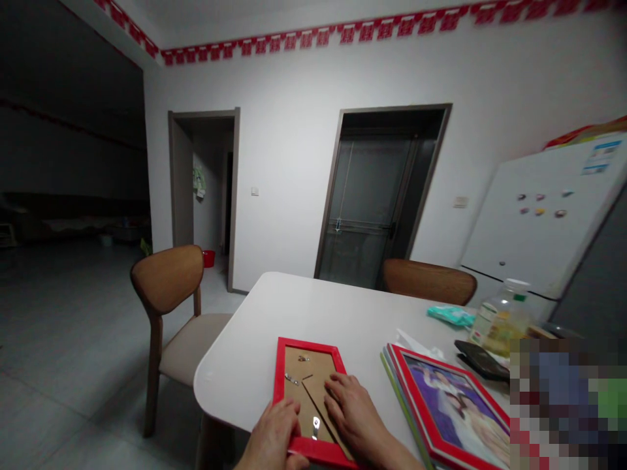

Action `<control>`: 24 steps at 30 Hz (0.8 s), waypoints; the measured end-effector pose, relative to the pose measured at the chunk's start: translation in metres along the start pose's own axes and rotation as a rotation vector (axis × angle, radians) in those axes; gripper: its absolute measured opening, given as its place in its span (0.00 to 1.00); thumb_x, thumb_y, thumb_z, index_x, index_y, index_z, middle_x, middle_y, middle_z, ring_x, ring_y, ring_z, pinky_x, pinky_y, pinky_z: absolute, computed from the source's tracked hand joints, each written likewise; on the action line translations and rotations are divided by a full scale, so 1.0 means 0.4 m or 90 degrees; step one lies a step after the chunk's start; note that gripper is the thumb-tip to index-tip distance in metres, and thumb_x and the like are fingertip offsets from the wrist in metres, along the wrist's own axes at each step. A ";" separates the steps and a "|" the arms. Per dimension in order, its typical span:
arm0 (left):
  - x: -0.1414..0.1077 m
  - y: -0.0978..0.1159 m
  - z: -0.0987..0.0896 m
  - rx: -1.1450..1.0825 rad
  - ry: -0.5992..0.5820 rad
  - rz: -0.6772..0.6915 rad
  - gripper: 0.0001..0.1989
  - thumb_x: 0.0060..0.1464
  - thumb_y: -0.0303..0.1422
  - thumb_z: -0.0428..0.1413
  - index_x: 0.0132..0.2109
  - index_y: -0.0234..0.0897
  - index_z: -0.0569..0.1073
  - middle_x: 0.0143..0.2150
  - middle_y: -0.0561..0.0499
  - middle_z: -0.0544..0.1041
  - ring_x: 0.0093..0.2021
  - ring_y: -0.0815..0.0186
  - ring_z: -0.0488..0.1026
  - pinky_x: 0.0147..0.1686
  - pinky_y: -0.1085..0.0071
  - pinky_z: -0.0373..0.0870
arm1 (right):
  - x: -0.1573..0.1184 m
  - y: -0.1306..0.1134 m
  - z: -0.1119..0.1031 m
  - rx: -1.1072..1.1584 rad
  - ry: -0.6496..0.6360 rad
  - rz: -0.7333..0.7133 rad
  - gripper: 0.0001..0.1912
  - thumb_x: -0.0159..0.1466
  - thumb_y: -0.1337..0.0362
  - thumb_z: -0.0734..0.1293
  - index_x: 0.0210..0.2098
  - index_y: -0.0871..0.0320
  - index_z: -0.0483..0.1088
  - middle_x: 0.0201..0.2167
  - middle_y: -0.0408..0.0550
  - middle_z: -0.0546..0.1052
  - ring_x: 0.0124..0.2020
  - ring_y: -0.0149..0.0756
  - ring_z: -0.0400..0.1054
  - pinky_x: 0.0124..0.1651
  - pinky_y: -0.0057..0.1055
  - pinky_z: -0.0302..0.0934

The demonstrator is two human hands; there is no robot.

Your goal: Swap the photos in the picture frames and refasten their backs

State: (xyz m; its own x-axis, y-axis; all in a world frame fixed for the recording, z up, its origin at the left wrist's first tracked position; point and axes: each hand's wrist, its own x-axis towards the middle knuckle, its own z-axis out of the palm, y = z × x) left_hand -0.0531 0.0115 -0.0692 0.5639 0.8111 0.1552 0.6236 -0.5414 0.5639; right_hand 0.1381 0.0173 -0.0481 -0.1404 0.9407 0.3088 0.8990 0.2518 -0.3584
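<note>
A red picture frame [281, 365] lies back side up on the white table, its brown backing board [307, 408] showing with small metal clips and a dark slot or stand line. My left hand [277, 432] holds the frame's lower left edge, fingers curled over it. My right hand [353, 412] rests on the right side of the backing, fingers bent and close together; whether it grips anything is hidden. Just right of it is a stack of frames, with a red-framed photo [453, 405] on top.
The white table [337, 303] has a teal packet [450, 316], a dark phone-like object [482, 360] and a clear bottle with yellow liquid [504, 320] at the right. Wooden chairs stand at the left [169, 281] and far side [430, 281]. The lower right corner is pixelated.
</note>
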 end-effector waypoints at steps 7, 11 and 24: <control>0.013 -0.010 0.006 -0.002 -0.006 0.004 0.34 0.32 0.26 0.60 0.51 0.36 0.61 0.54 0.43 0.62 0.55 0.55 0.56 0.55 0.60 0.49 | 0.097 -0.084 0.095 0.020 0.026 -0.056 0.13 0.57 0.68 0.56 0.25 0.59 0.70 0.29 0.48 0.70 0.34 0.33 0.60 0.38 0.27 0.52; 0.004 0.006 -0.008 -0.022 0.010 0.016 0.33 0.33 0.27 0.60 0.51 0.35 0.61 0.54 0.44 0.63 0.54 0.57 0.57 0.54 0.62 0.51 | 0.112 -0.089 0.116 -0.019 0.028 -0.071 0.15 0.56 0.70 0.56 0.18 0.60 0.68 0.23 0.47 0.69 0.30 0.32 0.59 0.34 0.27 0.50; -0.017 0.031 -0.028 -0.040 0.011 0.000 0.19 0.37 0.28 0.59 0.41 0.35 0.68 0.52 0.45 0.64 0.54 0.61 0.57 0.53 0.66 0.52 | 0.198 0.013 0.100 0.022 -0.008 0.064 0.12 0.55 0.65 0.58 0.30 0.59 0.72 0.30 0.48 0.75 0.32 0.32 0.66 0.34 0.24 0.54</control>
State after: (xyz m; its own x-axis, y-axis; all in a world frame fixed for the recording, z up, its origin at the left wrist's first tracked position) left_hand -0.0552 0.0017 -0.0543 0.5538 0.8153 0.1691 0.5883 -0.5269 0.6134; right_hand 0.1149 0.1022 -0.0607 -0.0562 0.9643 0.2588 0.8942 0.1639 -0.4166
